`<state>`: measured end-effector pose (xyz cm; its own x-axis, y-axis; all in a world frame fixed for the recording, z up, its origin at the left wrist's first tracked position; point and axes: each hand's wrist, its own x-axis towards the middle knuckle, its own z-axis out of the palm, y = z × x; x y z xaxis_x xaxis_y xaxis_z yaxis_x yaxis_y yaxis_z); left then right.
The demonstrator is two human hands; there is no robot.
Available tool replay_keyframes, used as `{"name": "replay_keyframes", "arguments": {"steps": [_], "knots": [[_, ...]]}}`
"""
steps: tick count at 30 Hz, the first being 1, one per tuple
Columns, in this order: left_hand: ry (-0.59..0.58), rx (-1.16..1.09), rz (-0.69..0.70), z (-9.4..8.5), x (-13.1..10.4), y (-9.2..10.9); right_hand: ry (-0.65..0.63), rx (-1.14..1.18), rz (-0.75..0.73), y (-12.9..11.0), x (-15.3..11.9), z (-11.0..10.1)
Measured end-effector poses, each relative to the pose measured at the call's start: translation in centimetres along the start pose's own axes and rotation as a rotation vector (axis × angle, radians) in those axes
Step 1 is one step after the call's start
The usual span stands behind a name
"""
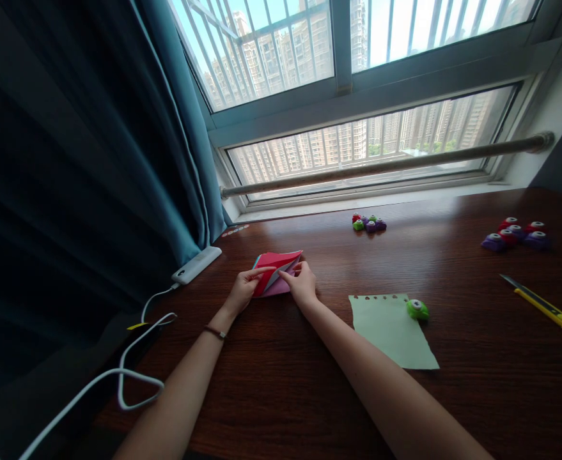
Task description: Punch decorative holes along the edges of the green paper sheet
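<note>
A stack of coloured paper (277, 260), red on top with pink below, lies on the dark wooden table between my hands. My left hand (243, 291) grips its left side, fingers over the red sheets. At the right side, my right hand (304, 284) pinches the edge of the sheets, which part to show a pale layer. To the right is a light green sheet of paper (389, 332) with small shapes punched along its top edge. A green craft punch (417, 310) sits on that sheet's upper right corner.
Small coloured punches form one cluster (369, 223) near the window and another (515, 235) at the far right. A yellow utility knife (546, 310) lies at right, blade exposed. A white power strip (197, 265) with a looping white cable (122, 370) is at left, by the blue curtain (165, 140).
</note>
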<state>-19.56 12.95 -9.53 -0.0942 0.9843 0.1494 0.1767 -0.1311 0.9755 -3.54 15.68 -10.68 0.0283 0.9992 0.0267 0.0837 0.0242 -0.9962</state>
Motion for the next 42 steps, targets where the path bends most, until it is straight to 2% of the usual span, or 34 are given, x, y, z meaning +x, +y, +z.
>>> {"name": "replay_keyframes", "arguments": {"steps": [5, 9, 23, 33, 42], "knots": [[-0.089, 0.022, -0.09, -0.2, -0.5, 0.4, -0.038, -0.022, 0.017, -0.2, 0.1, 0.0], [-0.117, 0.019, -0.106, 0.2, -0.7, 1.0, -0.041, -0.011, 0.027, 0.0, 0.3, 0.0], [0.005, -0.051, -0.099, -0.1, 0.1, -0.1, -0.046, 0.191, 0.118, 2.1, 1.6, 0.9], [-0.074, 0.027, -0.098, -0.3, 0.0, -0.3, -0.028, 0.264, 0.121, 2.0, 1.5, 1.0], [-0.082, 0.072, -0.099, 0.0, -0.2, 0.3, -0.023, 0.281, 0.14, 2.2, 1.7, 1.1]]}}
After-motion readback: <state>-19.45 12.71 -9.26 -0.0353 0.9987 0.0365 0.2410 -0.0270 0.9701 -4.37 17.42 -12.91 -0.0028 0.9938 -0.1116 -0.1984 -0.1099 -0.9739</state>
